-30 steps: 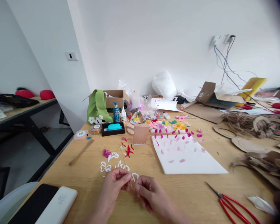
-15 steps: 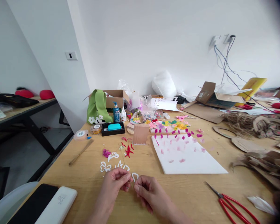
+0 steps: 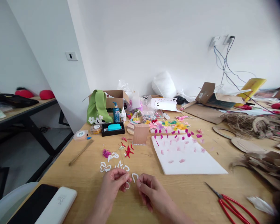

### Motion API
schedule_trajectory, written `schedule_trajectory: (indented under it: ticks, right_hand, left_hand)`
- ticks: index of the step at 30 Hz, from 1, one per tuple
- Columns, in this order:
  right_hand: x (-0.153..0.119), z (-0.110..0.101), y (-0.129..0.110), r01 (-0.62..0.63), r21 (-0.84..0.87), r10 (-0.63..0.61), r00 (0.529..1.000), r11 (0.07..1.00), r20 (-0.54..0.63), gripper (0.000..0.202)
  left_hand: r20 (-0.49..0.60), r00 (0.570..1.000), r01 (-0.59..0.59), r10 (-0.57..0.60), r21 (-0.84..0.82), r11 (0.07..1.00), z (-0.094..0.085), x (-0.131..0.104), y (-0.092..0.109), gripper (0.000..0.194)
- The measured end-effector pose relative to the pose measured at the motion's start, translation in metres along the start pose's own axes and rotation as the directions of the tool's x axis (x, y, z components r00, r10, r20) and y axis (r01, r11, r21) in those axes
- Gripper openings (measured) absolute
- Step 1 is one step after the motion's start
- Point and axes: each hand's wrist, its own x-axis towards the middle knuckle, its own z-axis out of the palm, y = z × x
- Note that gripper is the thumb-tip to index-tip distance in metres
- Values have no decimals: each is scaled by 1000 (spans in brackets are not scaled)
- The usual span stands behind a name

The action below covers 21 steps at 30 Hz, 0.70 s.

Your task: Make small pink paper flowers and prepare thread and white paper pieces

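My left hand [image 3: 114,185] is pinched, thumb against fingertips, on something too small to make out; a faint thin line rises above it. Under these fingertips shows part of a white loop [image 3: 127,186], though I cannot tell whether it is held. My right hand [image 3: 151,190], just to the right, is also closed in a pinch, its contents hidden. A white loop-shaped cutout [image 3: 134,177] lies at its fingertips. Beyond my left hand are white petal-shaped outlines [image 3: 105,167], a purple flower [image 3: 106,153] and several red slivers [image 3: 128,151].
A white board [image 3: 189,161] with purple petals lies right of centre. Red-handled pliers [image 3: 227,200] rest at front right, a white power bank [image 3: 57,205] at front left. A small wooden block [image 3: 140,134] stands mid-table. Cardboard pieces [image 3: 266,161] crowd the right side.
My right hand has moved slightly right, widening the gap between the hands. More of the white loop under my left fingertips now shows.
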Motion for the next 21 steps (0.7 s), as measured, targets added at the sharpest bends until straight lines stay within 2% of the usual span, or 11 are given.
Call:
schedule_trajectory:
  ticks: [4,9,15,21]
  right_hand:
    - [0,0,2,-13,-34,13,1000,999,14,49]
    - [0,-1,-1,-19,-88,21,1000,996,19,54]
    - [-4,0,-2,42,-95,-32,994,995,106,54]
    - [-3,-1,0,61,-94,-54,996,994,73,52]
  left_hand:
    - [-2,1000,-22,22,-9,1000,-1,0,-1,36]
    - [-5,1000,5,-5,-20,1000,0,-2,1,38]
    - [26,1000,4,-3,-28,1000,3,-2,0,38]
    - [17,1000,10,-10,-18,1000,1,0,-1,40]
